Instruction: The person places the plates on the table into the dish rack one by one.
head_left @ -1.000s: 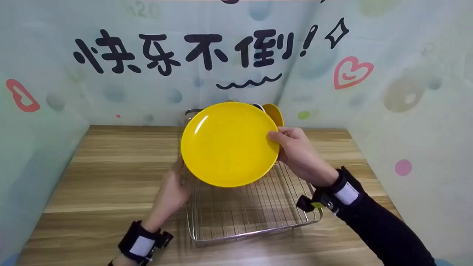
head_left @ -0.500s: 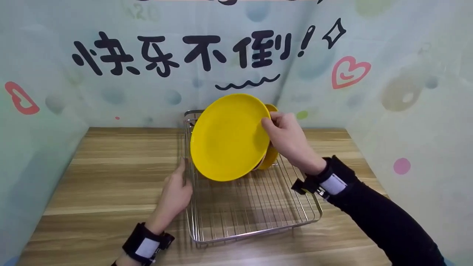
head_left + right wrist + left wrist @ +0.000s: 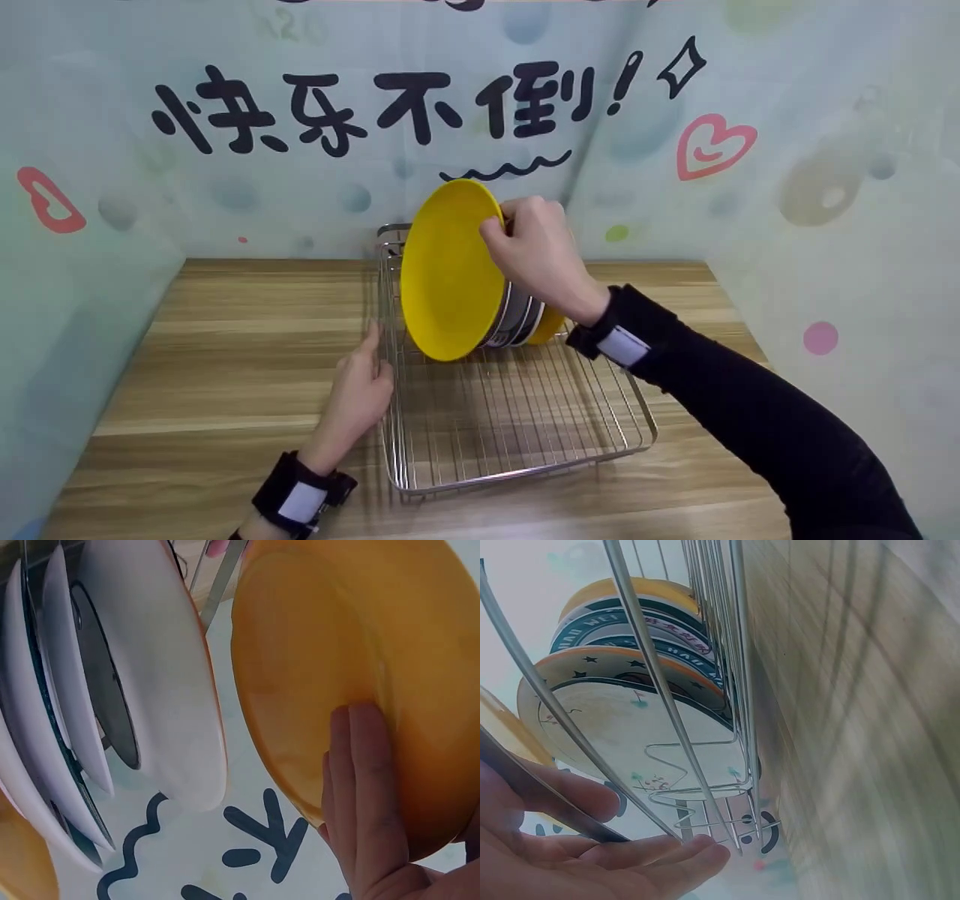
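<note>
My right hand point(image 3: 536, 255) pinches a yellow plate point(image 3: 450, 277) by its right rim, thumb on the front and fingers spread along the underside. The plate is tilted nearly on edge above the back left of a wire dish rack point(image 3: 510, 478). At the rack's left side my left hand point(image 3: 360, 390) grips the metal rim, which runs between its fingers in the left wrist view. Several plates stand on edge in the rack; a white plate point(image 3: 630, 735) is nearest, beside an orange-rimmed one with stars. Another yellow plate point(image 3: 549, 326) stands at the row's right end.
The rack rests on a wood-grain table point(image 3: 247, 360), its front half showing bare wires. Behind stands a pale printed backdrop point(image 3: 315, 202) with black characters. A black sleeve point(image 3: 750, 412) covers the right arm, and both wrists wear black straps.
My right hand has moved left and upward, turning the yellow plate from facing forward to almost edge-on and revealing the other plates. My left hand stays at the rack's left side.
</note>
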A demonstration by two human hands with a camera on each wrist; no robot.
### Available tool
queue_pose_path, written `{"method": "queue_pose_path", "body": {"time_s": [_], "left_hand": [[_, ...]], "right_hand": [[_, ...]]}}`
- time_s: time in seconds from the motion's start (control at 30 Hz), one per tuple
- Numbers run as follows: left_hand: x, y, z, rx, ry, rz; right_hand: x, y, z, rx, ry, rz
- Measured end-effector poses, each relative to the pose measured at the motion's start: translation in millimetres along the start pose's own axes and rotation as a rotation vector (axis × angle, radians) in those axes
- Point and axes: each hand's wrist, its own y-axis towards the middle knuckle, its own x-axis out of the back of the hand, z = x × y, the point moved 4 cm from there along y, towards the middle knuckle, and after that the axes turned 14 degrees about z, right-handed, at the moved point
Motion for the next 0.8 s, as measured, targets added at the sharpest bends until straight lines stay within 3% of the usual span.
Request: {"method": "queue_pose_path", "body": {"time_s": [0.37, 0.8], "left_hand": [[-0.2, 0.1, 1.7, 0.004, -0.033, -0.002], [-1.3, -0.7, 1.5, -0.008, -0.055, 0.007]], "right_hand": [[-23.0, 32.6, 3.6, -0.045, -0.109, 0.114], [-48.1, 58.2, -2.2, -0.061, -0.218, 0.161]]}}
